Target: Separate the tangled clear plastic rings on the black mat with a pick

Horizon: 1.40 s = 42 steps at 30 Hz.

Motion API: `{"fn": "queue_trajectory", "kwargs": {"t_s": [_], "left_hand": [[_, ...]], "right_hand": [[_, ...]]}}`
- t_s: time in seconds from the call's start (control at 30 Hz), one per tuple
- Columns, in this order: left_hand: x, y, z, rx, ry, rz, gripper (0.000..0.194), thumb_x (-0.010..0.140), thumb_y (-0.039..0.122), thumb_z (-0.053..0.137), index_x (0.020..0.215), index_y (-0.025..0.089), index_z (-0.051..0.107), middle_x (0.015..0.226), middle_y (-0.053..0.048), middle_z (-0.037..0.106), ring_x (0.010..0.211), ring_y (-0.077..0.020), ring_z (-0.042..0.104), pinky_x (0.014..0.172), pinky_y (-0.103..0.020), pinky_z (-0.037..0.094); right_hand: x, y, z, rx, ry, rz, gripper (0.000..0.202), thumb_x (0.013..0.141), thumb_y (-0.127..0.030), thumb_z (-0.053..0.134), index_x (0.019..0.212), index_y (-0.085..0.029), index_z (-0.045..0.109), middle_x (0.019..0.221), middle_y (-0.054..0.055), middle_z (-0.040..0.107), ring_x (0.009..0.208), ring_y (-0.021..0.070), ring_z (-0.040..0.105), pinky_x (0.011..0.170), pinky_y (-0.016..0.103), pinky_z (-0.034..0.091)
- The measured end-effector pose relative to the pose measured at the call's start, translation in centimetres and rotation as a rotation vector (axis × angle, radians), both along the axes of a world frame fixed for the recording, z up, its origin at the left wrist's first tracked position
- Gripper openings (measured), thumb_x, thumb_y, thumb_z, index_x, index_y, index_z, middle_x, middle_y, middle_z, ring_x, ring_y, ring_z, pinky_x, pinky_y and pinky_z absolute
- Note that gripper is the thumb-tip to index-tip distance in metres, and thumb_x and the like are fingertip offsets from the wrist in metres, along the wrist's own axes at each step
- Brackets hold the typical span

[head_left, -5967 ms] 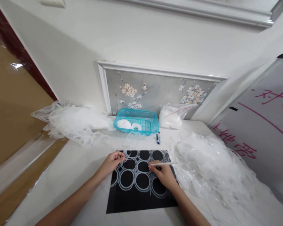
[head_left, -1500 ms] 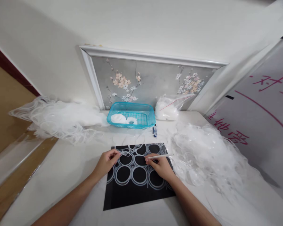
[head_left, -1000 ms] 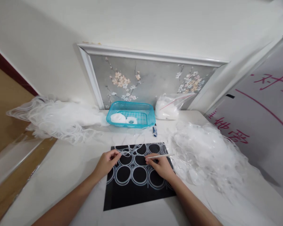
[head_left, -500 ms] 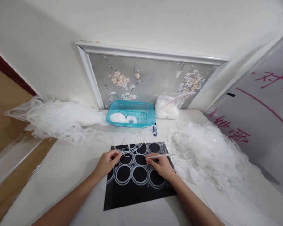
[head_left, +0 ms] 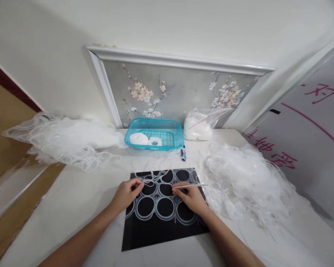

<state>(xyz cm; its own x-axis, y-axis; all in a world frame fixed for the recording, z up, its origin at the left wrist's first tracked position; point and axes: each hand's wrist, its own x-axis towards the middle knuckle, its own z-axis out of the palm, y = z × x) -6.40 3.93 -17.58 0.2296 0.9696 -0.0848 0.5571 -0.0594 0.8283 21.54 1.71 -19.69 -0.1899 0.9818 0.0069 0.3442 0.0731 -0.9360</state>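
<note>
A black sheet [head_left: 156,233] printed with rows of pale rings lies on the table in front of me. Over its left part, my left hand [head_left: 128,193] is closed in a pinch on a thin white looped strip [head_left: 148,181]. My right hand [head_left: 189,195] rests above the sheet's right part, fingers closed round a slim pale stick-like tool [head_left: 196,185]. The tool's tip points left and its back end sticks out to the right. Whether it is tweezers I cannot tell. Loose white strands trail past the sheet's far edge.
Behind the sheet stands a turquoise basket [head_left: 180,142] with white ring-shaped coils [head_left: 139,139]. Tangled white strip heaps lie left [head_left: 80,137] and right [head_left: 239,170]. A zip bag [head_left: 197,126] of white material and a small blue object [head_left: 183,154] are near the basket.
The camera view has shifted very slightly. Both hands keep almost the same place and grip, and the right hand's tool has barely moved.
</note>
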Motion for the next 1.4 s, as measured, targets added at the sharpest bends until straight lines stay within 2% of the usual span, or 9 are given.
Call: {"fn": "queue_trajectory", "kwargs": {"t_s": [0.27,0.73,1.07,1.4], "left_hand": [[0.26,0.05,0.22,0.017,0.033,-0.006,0.032,0.087,0.047,0.053,0.075,0.019,0.063,0.062,0.002,0.058,0.058,-0.0133,0.052,0.053,-0.022,0.038],[-0.07,-0.04,-0.35,0.041,0.083,-0.021,0.031,0.088,0.047,0.052,0.078,0.02,0.063,0.065,0.002,0.062,0.059,-0.0136,0.054,0.056,-0.023,0.039],[0.09,0.0,-0.33,0.061,0.103,-0.034,0.029,0.087,0.045,0.051,0.077,0.021,0.064,0.063,0.003,0.062,0.058,-0.0135,0.055,0.056,-0.023,0.039],[0.23,-0.06,-0.13,0.075,0.118,-0.033,0.029,0.087,0.045,0.051,0.076,0.021,0.064,0.066,0.002,0.064,0.059,-0.0139,0.055,0.058,-0.024,0.038]], "right_hand": [[-0.04,0.0,0.26,-0.01,0.006,0.004,0.024,0.087,-0.039,0.062,0.093,-0.019,0.074,0.093,0.009,0.075,0.083,0.0234,0.07,0.077,0.037,0.055],[-0.09,0.03,0.24,-0.014,0.005,0.009,0.025,0.088,-0.04,0.061,0.092,-0.019,0.073,0.092,0.009,0.075,0.081,0.0229,0.07,0.076,0.036,0.055],[-0.12,0.1,-0.24,-0.018,0.004,-0.011,0.026,0.087,-0.042,0.062,0.092,-0.019,0.074,0.092,0.009,0.076,0.08,0.023,0.071,0.076,0.037,0.055],[-0.13,0.04,0.04,-0.017,-0.001,-0.004,0.031,0.087,-0.047,0.06,0.091,-0.019,0.073,0.09,0.009,0.076,0.08,0.0233,0.071,0.076,0.037,0.055]]}}
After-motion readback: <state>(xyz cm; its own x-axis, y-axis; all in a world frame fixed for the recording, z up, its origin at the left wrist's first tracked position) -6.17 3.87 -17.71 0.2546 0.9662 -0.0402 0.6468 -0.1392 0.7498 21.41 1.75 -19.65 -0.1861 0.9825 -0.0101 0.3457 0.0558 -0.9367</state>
